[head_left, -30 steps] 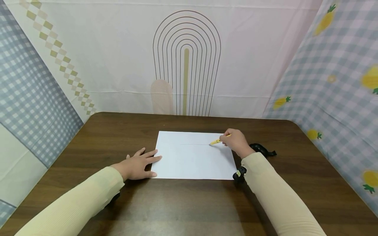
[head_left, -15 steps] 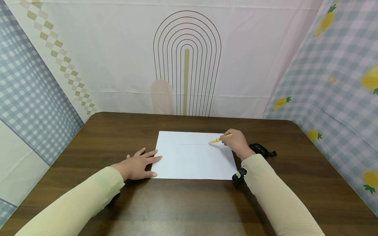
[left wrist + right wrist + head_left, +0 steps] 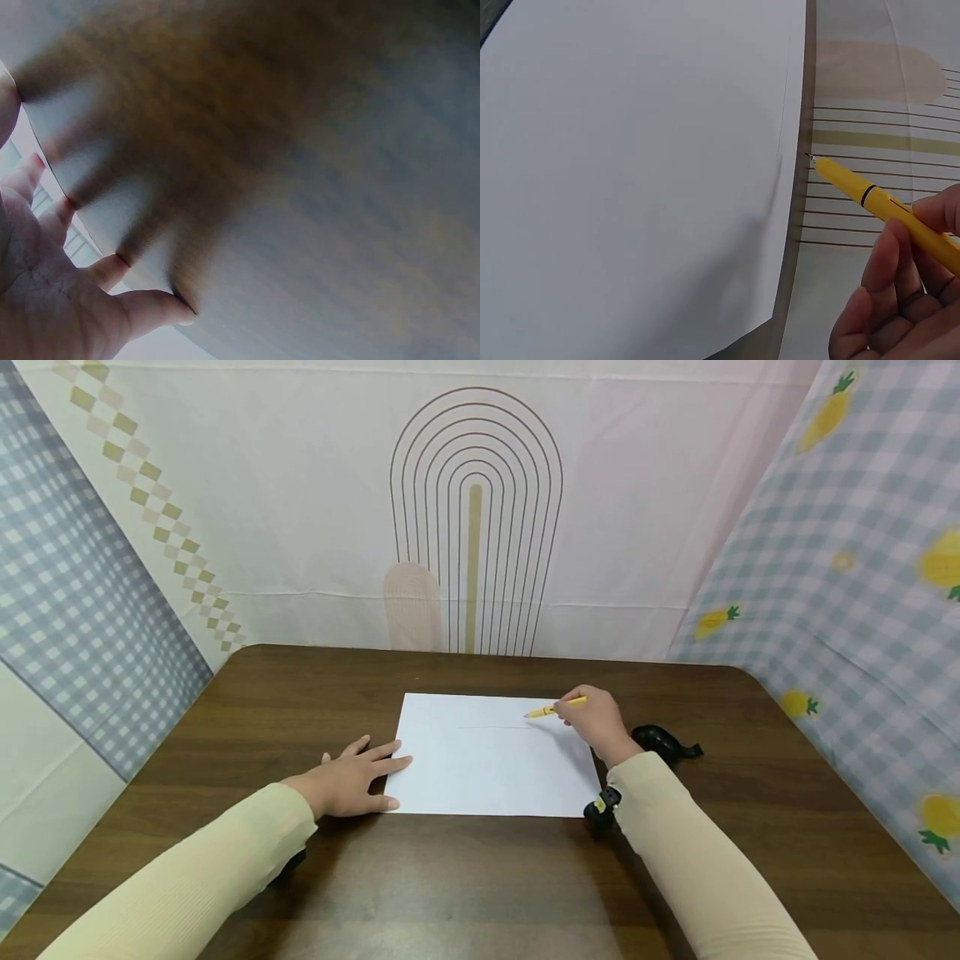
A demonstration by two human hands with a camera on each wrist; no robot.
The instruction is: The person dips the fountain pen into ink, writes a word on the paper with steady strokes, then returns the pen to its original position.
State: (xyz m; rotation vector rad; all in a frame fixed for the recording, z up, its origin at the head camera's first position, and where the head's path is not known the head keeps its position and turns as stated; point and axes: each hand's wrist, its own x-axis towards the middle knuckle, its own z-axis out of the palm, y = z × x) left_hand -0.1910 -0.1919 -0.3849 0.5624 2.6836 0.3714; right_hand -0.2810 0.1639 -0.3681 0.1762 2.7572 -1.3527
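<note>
A white sheet of paper (image 3: 480, 772) lies on the brown table, with one thin straight line (image 3: 491, 727) across its upper half. My left hand (image 3: 347, 783) rests flat with spread fingers over the sheet's left edge; the left wrist view shows those fingers (image 3: 146, 311) touching the tabletop side. Above the sheet's right part, my right hand (image 3: 596, 722) pinches a yellow pen (image 3: 866, 193) between thumb and fingers. The pen's tip (image 3: 811, 157) is raised off the paper, just beyond the line's right end, with its shadow falling on the sheet.
Right of the right wrist sits a black rounded object (image 3: 660, 742) with a narrow tail, resembling a tape dispenser, partly behind the forearm. The brown tabletop (image 3: 480, 885) stretches around the sheet. A white patterned cloth (image 3: 300, 527) hangs behind the table, checkered cloths at both sides.
The pen tip, earlier at the line's right end, has lifted off the paper and shifted slightly left and away, the right hand with it. My left hand stays in place.
</note>
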